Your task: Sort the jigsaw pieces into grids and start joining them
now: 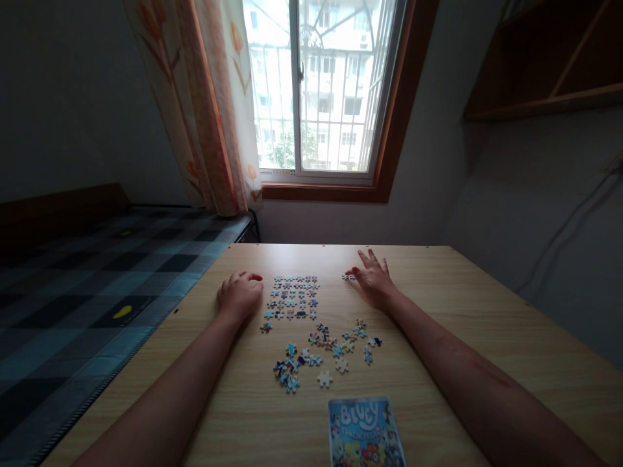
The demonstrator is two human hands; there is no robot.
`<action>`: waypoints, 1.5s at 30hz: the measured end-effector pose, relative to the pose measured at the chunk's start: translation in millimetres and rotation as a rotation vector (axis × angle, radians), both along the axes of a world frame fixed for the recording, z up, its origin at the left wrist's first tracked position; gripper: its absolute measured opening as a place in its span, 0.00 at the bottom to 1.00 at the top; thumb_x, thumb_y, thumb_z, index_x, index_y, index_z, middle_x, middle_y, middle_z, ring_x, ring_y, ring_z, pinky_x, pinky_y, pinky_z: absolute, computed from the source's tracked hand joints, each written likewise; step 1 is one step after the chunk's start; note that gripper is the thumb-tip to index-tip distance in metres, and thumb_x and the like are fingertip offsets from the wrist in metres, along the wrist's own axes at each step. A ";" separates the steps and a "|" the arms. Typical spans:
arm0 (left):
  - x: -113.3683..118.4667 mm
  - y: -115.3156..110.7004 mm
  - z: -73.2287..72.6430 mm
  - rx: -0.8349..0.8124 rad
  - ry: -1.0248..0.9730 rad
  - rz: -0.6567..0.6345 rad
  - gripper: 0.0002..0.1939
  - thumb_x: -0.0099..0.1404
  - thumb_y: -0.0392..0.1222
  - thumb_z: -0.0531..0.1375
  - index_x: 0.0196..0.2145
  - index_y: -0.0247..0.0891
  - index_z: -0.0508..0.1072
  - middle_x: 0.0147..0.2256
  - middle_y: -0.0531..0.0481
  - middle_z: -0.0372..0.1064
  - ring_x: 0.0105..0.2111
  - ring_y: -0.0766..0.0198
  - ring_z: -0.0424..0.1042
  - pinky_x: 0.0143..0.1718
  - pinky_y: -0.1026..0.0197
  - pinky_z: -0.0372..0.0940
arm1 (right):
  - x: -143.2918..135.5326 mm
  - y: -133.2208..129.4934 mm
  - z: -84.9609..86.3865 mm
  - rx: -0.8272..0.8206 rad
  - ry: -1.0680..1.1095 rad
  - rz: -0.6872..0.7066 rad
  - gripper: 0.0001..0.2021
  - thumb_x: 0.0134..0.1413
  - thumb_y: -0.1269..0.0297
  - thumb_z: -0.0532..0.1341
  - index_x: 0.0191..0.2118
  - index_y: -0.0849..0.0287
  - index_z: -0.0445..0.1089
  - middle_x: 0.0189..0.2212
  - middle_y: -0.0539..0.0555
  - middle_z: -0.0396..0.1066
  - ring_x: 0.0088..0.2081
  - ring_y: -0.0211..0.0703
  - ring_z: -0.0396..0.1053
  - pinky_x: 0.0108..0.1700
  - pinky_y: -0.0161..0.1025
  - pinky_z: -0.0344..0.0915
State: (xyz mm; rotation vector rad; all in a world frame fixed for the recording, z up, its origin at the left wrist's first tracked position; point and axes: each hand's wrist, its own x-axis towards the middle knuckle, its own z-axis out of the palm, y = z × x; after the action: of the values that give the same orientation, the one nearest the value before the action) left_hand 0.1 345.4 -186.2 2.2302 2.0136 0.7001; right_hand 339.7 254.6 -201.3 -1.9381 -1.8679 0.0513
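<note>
My left hand (240, 293) rests on the wooden table with its fingers loosely bent and one pointing right; nothing shows in it. Just right of it, small jigsaw pieces (291, 303) lie in several neat rows, with a single piece (265, 327) below their left end. My right hand (374, 280) is spread, its fingers apart. One of its fingers touches or hovers over a few puzzle pieces (348, 277) lying right of the rows. Nearer to me are loose pieces (320, 335) in a scattered heap, some overlapping, and two plain-backed pieces (324, 379).
A blue puzzle box or picture card marked "Bluey" (366, 431) lies at the table's (253, 415) near side. On the left stands a bed with a checked cover (97, 305). Behind the table are a curtain (204, 110) and a barred window (335, 97); a wooden shelf (545, 104) hangs at right.
</note>
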 end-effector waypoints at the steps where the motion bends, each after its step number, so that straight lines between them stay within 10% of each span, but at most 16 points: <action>1: 0.1 -0.1 0.1 -0.001 -0.001 0.003 0.14 0.61 0.45 0.55 0.40 0.46 0.79 0.53 0.45 0.70 0.54 0.49 0.67 0.58 0.50 0.59 | -0.5 -0.4 -0.3 -0.008 -0.002 0.003 0.32 0.69 0.43 0.36 0.51 0.47 0.75 0.71 0.50 0.38 0.72 0.53 0.25 0.67 0.65 0.24; 9: -0.7 1.4 -1.9 -0.012 0.004 0.005 0.15 0.61 0.46 0.55 0.41 0.45 0.79 0.54 0.45 0.69 0.55 0.49 0.66 0.58 0.50 0.58 | 0.3 -1.7 -2.4 0.067 -0.005 -0.002 0.28 0.70 0.46 0.40 0.49 0.46 0.76 0.70 0.51 0.43 0.72 0.54 0.30 0.66 0.67 0.28; 15: -1.8 3.0 -3.8 -0.007 0.006 -0.001 0.15 0.61 0.46 0.55 0.42 0.45 0.78 0.54 0.46 0.69 0.55 0.49 0.66 0.58 0.50 0.58 | 7.8 -6.6 9.5 0.375 0.043 -0.039 0.21 0.68 0.56 0.48 0.44 0.55 0.78 0.58 0.59 0.65 0.63 0.54 0.55 0.64 0.57 0.48; 20: -2.5 3.8 -4.2 -0.001 0.004 -0.007 0.15 0.61 0.45 0.55 0.41 0.45 0.79 0.54 0.46 0.69 0.55 0.50 0.66 0.59 0.50 0.58 | 6.2 -19.5 36.9 0.000 0.111 0.319 0.12 0.59 0.60 0.59 0.37 0.60 0.79 0.31 0.54 0.75 0.32 0.39 0.68 0.38 0.36 0.63; 25: -2.4 3.2 -2.7 0.004 -0.003 -0.013 0.15 0.60 0.45 0.55 0.40 0.45 0.79 0.53 0.46 0.70 0.55 0.49 0.66 0.59 0.50 0.59 | -2.7 -31.2 58.8 -0.488 0.104 0.499 0.10 0.49 0.60 0.67 0.37 0.59 0.79 0.27 0.50 0.71 0.27 0.34 0.63 0.28 0.31 0.55; 32: -3.9 0.4 -2.5 0.018 -0.009 -0.039 0.14 0.60 0.44 0.55 0.40 0.44 0.79 0.53 0.45 0.70 0.56 0.51 0.66 0.60 0.50 0.57 | -6.7 -34.1 58.2 -0.681 0.060 0.424 0.12 0.44 0.58 0.69 0.35 0.59 0.78 0.30 0.50 0.72 0.29 0.35 0.64 0.28 0.32 0.54; 38: -4.5 0.9 -2.9 0.025 -0.021 -0.038 0.14 0.59 0.44 0.55 0.39 0.44 0.79 0.52 0.46 0.71 0.54 0.50 0.67 0.59 0.51 0.59 | 47.7 -27.2 48.9 -0.726 0.090 0.240 0.12 0.38 0.59 0.70 0.30 0.61 0.79 0.27 0.53 0.74 0.29 0.39 0.66 0.29 0.34 0.56; 45: -3.9 1.2 -1.3 0.004 -0.001 -0.016 0.16 0.60 0.45 0.54 0.40 0.45 0.79 0.52 0.45 0.71 0.54 0.49 0.67 0.58 0.50 0.59 | 98.4 -19.6 19.5 -0.393 0.142 -0.026 0.15 0.50 0.55 0.64 0.39 0.61 0.78 0.35 0.56 0.76 0.34 0.42 0.70 0.32 0.33 0.60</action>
State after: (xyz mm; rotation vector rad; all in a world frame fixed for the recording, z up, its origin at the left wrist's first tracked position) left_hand -3.8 346.6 -187.4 2.2456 1.9929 0.7037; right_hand 438.1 235.0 -181.8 -2.1433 -1.8408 0.5723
